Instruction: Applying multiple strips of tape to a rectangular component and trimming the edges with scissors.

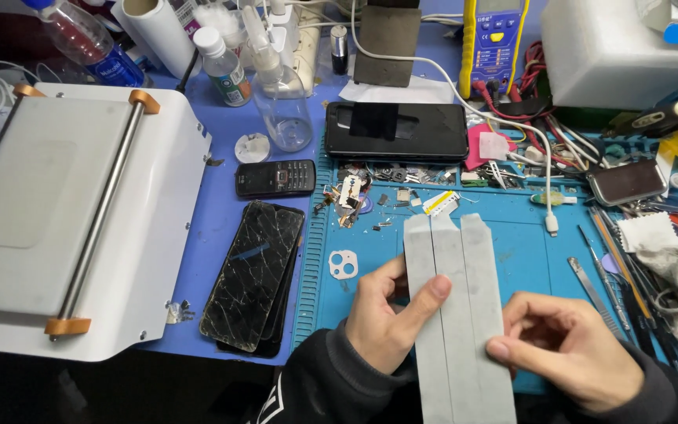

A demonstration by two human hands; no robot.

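Between the two hands, over the blue mat (pixel 512 235) on the bench, a grey sheet (pixel 455 314) stands up lengthwise, scored into three long strips with notched top corners. The left hand (pixel 386 318) pinches its left edge: the thumb (pixel 425 302) lies flat across the front of the first strip and the other fingers curl behind it. The right hand (pixel 566 345) meets the right edge lower down, thumb tip (pixel 500 349) pressed to the front of the third strip, the rest of its fingers curled loosely and partly hidden, so I cannot tell how many back it up.

The sheet looks thin and light, something like a backing liner or adhesive film. It holds straight above the fingers, so it seems to have a little stiffness, but I would expect it to crease if squeezed mid-span and to part along the scored lines if pulled sideways. The surface looks matt, not slippery. The safest hold seems to be where the fingers already are, at the outer edges, clear of the seams.

Left of the left fingers lies a stack of cracked phone screens (pixel 254 275); beyond the fingertips sit a camera-lens frame (pixel 344 264), loose small parts (pixel 355 196) and a black phone (pixel 395 130). Right of the right fingers lie tweezers (pixel 594 286).
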